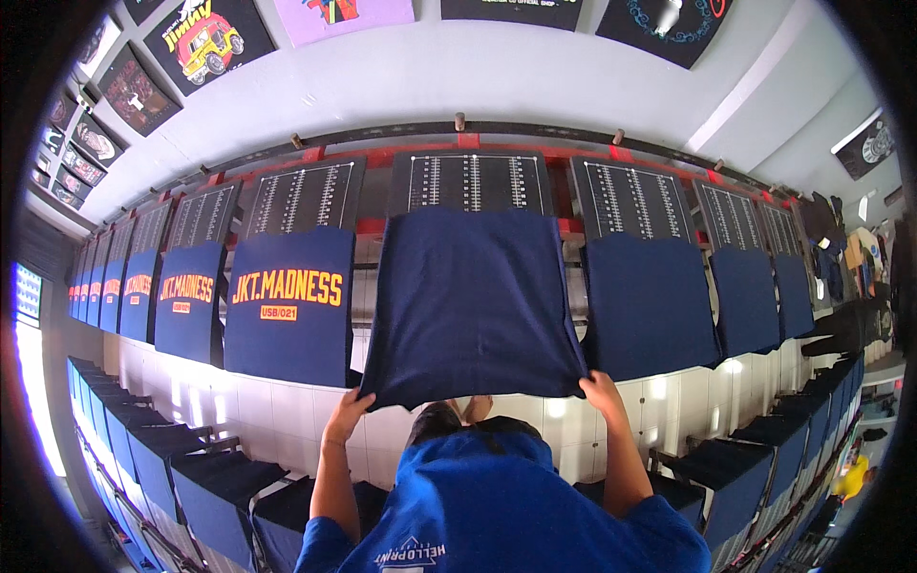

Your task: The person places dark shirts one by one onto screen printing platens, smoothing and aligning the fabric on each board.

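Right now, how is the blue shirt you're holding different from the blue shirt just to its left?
The held shirt is plain dark blue with no print showing; the left shirt has orange and yellow lettering across it. The held shirt is gripped at its bottom corners by the left hand and right hand; nobody touches the left shirt. The held shirt's lower edge bows and flares outward, while the left shirt lies flat and square. Both are dark blue and rest on boards in the same row.

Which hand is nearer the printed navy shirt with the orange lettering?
Left. The left hand grips the plain navy shirt at its lower left corner, just below the printed shirt. The right hand holds the opposite corner, farther away.
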The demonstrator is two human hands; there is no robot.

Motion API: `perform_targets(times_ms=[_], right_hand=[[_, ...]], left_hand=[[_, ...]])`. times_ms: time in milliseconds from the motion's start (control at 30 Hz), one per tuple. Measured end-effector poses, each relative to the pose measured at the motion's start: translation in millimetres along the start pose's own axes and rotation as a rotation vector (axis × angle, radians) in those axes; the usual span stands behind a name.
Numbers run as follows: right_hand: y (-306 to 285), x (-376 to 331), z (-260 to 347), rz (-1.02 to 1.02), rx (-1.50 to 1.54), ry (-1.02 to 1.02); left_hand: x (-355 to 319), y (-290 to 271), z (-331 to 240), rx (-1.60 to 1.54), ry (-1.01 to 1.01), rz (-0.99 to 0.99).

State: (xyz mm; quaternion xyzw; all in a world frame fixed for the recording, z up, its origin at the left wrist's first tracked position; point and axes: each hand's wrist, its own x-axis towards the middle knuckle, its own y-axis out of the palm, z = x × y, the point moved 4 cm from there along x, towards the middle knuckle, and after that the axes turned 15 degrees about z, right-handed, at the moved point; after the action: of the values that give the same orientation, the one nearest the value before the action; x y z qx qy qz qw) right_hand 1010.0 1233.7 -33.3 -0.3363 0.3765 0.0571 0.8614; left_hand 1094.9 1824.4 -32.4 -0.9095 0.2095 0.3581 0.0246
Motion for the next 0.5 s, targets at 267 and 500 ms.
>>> perform_targets(times_ms=[267,500], right_hand=[[-8,-15,24,0.088,0.03,0.121],[-7,-37,33,0.214,-0.379,0.384]], left_hand=[[6,-18,-20,0.42,-0.033,0.077],[-2,-17,-3,0.893,-0.028,0.236]])
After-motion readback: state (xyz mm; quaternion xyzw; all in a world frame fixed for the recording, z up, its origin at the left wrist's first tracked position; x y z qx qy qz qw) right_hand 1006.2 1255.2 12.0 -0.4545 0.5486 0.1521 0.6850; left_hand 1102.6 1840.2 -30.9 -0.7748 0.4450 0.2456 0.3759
